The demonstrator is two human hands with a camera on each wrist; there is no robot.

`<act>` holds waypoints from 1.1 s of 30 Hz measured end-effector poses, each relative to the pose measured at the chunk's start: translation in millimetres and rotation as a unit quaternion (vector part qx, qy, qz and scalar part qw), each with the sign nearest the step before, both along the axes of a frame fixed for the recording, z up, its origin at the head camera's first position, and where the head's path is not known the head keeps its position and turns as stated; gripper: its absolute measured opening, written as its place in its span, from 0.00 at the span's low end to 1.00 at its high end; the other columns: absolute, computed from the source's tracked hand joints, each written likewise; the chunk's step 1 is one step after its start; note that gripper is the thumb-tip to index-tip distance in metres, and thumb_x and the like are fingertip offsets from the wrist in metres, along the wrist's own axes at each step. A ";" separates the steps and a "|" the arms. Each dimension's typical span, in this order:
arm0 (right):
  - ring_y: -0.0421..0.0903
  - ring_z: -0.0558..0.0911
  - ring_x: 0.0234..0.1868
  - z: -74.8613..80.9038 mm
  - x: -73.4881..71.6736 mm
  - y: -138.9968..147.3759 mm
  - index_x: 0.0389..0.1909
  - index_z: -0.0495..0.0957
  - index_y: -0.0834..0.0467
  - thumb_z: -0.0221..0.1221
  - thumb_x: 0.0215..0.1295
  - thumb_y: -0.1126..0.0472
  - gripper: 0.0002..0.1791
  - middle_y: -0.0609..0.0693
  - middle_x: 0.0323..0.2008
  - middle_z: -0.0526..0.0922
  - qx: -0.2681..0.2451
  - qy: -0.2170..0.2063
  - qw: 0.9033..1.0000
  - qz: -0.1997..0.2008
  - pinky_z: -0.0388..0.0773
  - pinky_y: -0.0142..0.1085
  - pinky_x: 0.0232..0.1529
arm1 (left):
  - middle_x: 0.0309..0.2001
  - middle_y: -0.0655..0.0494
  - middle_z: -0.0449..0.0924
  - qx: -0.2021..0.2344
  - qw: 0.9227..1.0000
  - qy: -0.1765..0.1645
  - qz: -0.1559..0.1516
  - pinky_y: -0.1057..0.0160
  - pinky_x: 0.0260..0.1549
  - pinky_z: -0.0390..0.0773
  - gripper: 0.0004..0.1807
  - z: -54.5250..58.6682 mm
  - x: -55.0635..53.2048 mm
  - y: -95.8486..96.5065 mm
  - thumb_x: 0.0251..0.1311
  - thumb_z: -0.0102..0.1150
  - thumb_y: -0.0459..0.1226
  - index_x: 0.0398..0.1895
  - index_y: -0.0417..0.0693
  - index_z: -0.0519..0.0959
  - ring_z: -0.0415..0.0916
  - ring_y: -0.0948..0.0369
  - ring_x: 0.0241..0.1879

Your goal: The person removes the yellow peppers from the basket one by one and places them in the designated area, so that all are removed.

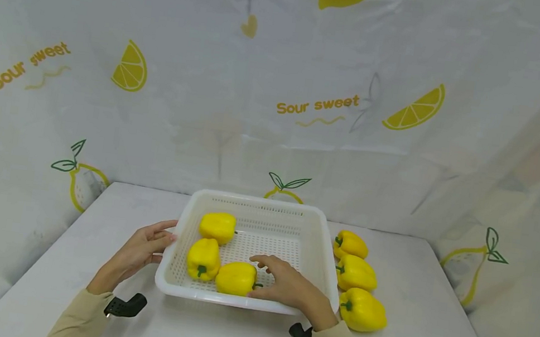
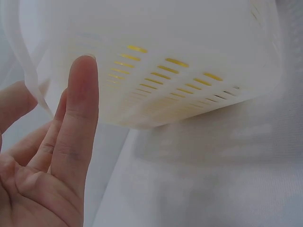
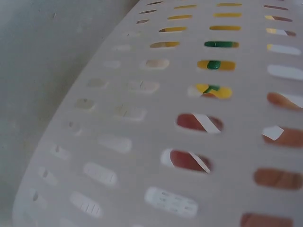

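A white slotted plastic basket (image 1: 246, 301) stands in front of me with three yellow bell peppers inside. My left hand (image 1: 140, 251) holds the basket's left rim; in the left wrist view its thumb (image 2: 16, 104) is at the rim and its fingers (image 2: 75, 123) lie along the outside wall. Over the front of the basket is my right hand (image 1: 286, 286), its fingers spread and slightly bent, holding nothing. Its thumb points at the stem end of the front bell pepper (image 1: 236, 278). Another bell pepper (image 1: 204, 259) sits front left, and one (image 1: 218, 227) lies behind it.
Outside the basket's right wall, three more yellow bell peppers (image 1: 357, 273) lie in a row on the white table (image 1: 431, 334). A lemon-printed curtain (image 1: 204, 127) hangs behind the table. Through the basket slots (image 3: 220, 65), the right wrist view shows yellow, green and skin.
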State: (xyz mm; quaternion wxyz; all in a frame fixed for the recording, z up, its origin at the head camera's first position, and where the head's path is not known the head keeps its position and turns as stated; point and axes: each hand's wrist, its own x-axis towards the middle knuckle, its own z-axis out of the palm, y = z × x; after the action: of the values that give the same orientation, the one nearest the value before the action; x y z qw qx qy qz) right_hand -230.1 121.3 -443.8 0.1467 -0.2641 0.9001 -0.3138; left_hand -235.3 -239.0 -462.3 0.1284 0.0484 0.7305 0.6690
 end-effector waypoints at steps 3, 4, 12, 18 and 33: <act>0.54 0.76 0.61 -1.4 -0.9 -0.1 0.67 0.71 0.52 0.70 0.56 0.43 0.39 0.53 0.61 0.77 0.004 -0.003 1.000 0.001 0.75 0.54 0.62 | 0.48 0.59 0.81 -0.002 1.000 0.000 0.000 0.59 0.43 0.87 0.38 0.0 0.4 -0.1 0.72 0.55 0.42 0.77 0.38 0.52 0.85 0.61 0.42; 0.53 0.76 0.60 -1.3 -1.1 -0.5 0.67 0.71 0.52 0.70 0.56 0.43 0.38 0.53 0.61 0.77 0.006 -0.003 1.000 0.002 0.75 0.54 0.62 | 0.48 0.59 0.81 -0.003 1.000 0.001 0.000 0.58 0.43 0.87 0.37 0.1 0.5 -0.2 0.72 0.55 0.42 0.77 0.38 0.52 0.85 0.61 0.42; 0.52 0.77 0.58 2.6 -2.0 -7.6 0.66 0.72 0.51 0.70 0.56 0.43 0.38 0.51 0.58 0.79 0.031 0.005 0.999 0.011 0.75 0.53 0.63 | 0.49 0.58 0.82 -0.023 1.000 0.001 0.012 0.59 0.42 0.87 0.37 2.5 1.7 -1.0 0.72 0.55 0.42 0.77 0.40 0.52 0.84 0.62 0.42; 0.52 0.78 0.58 1.8 -2.3 -9.5 0.68 0.70 0.51 0.69 0.57 0.41 0.39 0.52 0.58 0.81 0.054 -0.001 0.999 0.008 0.75 0.52 0.63 | 0.48 0.59 0.81 -0.019 1.000 -0.003 0.012 0.60 0.42 0.87 0.37 2.1 1.4 -0.2 0.72 0.54 0.42 0.77 0.40 0.52 0.84 0.62 0.42; 0.44 0.76 0.48 1.4 -2.3 -8.0 0.66 0.69 0.49 0.63 0.53 0.41 0.39 0.47 0.50 0.75 0.047 0.043 0.998 -0.006 0.79 0.46 0.53 | 0.48 0.60 0.81 -0.008 1.000 -0.006 0.010 0.58 0.43 0.87 0.37 1.1 0.7 1.0 0.72 0.55 0.41 0.77 0.40 0.51 0.85 0.62 0.43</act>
State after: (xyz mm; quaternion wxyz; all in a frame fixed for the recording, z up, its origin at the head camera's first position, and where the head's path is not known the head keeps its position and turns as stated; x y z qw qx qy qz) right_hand -232.3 113.3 -442.4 0.1179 -0.2648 0.9211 -0.2600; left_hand -234.6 -238.0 -461.1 0.1266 0.0361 0.7356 0.6645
